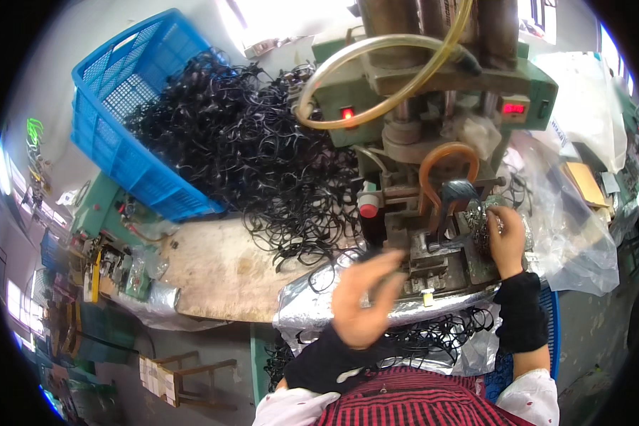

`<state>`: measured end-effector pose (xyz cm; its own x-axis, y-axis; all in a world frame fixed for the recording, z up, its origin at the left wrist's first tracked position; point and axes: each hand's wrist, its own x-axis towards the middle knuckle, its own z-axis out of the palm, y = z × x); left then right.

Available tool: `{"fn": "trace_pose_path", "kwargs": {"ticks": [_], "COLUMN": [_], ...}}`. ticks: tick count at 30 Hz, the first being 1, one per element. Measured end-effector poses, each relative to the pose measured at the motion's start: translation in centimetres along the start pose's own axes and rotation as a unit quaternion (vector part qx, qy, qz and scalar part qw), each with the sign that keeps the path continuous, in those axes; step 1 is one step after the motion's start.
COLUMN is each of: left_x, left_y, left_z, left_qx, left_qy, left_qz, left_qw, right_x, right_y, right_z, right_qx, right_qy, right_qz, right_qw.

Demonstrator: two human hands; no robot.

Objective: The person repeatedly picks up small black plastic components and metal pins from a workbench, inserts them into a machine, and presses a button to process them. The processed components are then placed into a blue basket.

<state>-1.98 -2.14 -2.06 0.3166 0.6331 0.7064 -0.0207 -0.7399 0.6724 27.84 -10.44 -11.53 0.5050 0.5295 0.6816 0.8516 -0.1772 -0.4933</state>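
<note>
My left hand (362, 295) hovers in front of the green press machine (433, 85), fingers pinched on a thin black ring part at the machine's metal bed (433, 255). My right hand (505, 238) reaches into a heap of small shiny metal pieces (484, 213) to the right of the bed, fingers curled among them. A big pile of black ring parts (263, 149) spills from a tipped blue plastic crate (121, 106) onto the wooden bench (220, 270) at the left. More black rings (440, 334) lie in a bin by my lap.
A yellowish hose (348, 71) loops over the machine front, and an orange curved guard (447, 160) stands above the bed. Clear plastic bags (575, 241) lie at the right. Green machinery (99, 234) stands at the left, and a small wooden stool (177, 380) is on the floor.
</note>
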Motion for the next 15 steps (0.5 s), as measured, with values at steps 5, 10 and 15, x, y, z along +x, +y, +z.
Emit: {"fn": "trace_pose_path", "kwargs": {"ticks": [5,10,15], "left_x": [5.6,10.9,11.2], "left_y": [-6.1,-14.6,-23.6], "left_z": [-6.0,-4.8,-2.9], "left_qx": [0.269,0.538,0.667], "left_qy": [0.026,-0.182,-0.395], "left_qz": [0.060,0.179,0.067], "left_qw": [0.961,0.803,0.628], "right_x": [-0.8,0.5,-2.2], "right_y": [-2.6,-5.1,-3.3], "right_z": [-1.3,0.5,-0.9], "right_qx": [0.139,0.177,0.111], "right_qy": [-0.016,-0.032,-0.013], "right_qz": [0.178,0.125,0.173], "right_qw": [0.974,0.976,0.979]}}
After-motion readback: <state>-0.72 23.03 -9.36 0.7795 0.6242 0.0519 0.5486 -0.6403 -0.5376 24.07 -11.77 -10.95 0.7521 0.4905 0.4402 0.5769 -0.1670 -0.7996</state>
